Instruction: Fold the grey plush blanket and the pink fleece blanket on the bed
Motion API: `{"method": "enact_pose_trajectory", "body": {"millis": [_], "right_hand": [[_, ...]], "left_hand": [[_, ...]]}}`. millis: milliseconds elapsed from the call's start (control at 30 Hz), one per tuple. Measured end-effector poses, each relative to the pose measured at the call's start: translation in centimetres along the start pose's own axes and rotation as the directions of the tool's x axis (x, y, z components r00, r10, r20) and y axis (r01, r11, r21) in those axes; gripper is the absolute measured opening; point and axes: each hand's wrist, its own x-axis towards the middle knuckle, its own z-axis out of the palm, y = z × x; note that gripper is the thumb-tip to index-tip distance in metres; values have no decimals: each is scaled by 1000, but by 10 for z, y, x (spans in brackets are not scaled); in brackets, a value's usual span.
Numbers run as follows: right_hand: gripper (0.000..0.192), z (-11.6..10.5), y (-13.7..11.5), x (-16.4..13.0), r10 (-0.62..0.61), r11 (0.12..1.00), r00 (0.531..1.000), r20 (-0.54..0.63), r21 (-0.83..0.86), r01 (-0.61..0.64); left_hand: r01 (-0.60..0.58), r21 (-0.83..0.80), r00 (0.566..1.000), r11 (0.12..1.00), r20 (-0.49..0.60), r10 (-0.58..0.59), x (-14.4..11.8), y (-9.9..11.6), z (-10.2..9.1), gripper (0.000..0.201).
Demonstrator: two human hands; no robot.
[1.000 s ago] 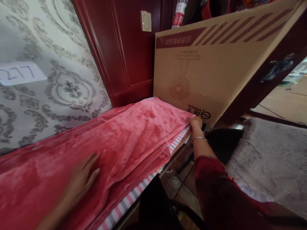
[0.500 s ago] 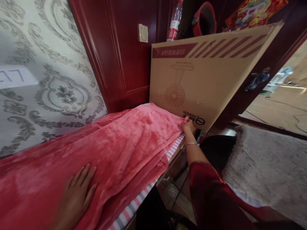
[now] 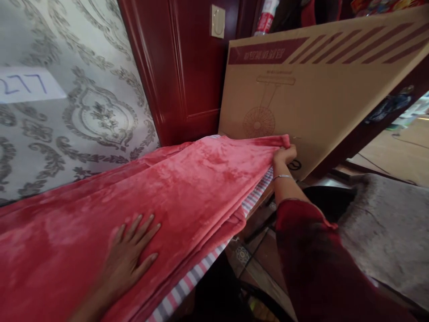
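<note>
Pink plush covers most of the view: a velvety blanket [image 3: 187, 188] lies spread along a bed from the 8 o'clock corner up toward the 2 o'clock side, over a striped sheet [image 3: 201, 270] whose pink and grey bands show along the near edge at about 6 o'clock.

At the far left, on the patterned grey wallpaper [image 3: 97, 116], sits a white label [image 3: 28, 84] with blue handwriting at about 10 o'clock.

Lower down, around 7 o'clock, the left hand [image 3: 129, 261] lies flat on the blanket, palm down and fingers spread, gripping nothing and only pressing. As a judgement, that hand does best as an anchor: firm, even pressure keeps the near part from sliding while the far end is drawn.

Moving right, a dark red wooden door frame [image 3: 181, 71] rises at 12 o'clock with a pale switch plate [image 3: 217, 21] on it.

Next, at about 2 o'clock, the right hand [image 3: 284, 155], a thin bangle [image 3: 283, 177] at its wrist, is closed on the blanket's far corner, lifting it slightly off the bed. The cloth between the hands looks taut with long creases, so a steady pull outward and level would likely smooth them best, with the corner then set square to the mattress edge.

Just behind that hand leans a large cardboard box [image 3: 318, 89] printed with a fan outline; the raised corner is touching or nearly touching it, so the pull should stay low to avoid tipping it. A grey rug [image 3: 385, 223] lies at 4 o'clock.
</note>
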Motion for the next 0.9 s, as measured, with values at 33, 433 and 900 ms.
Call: {"method": "enact_pose_trajectory", "body": {"millis": [33, 433, 900], "right_hand": [[28, 0, 1, 3, 9, 1000, 1000, -11, 0, -9], [31, 28, 72, -7, 133, 991, 990, 54, -38, -131], [36, 19, 61, 13, -131, 991, 991, 21, 35, 131]], "left_hand": [[-3, 8, 1000, 1000, -1, 3, 0, 0, 0, 70], [-4, -6, 1000, 1000, -1, 4, -3, -4, 6, 71], [-4, 19, 1000, 1000, 2, 4, -9, -16, 19, 72]]}}
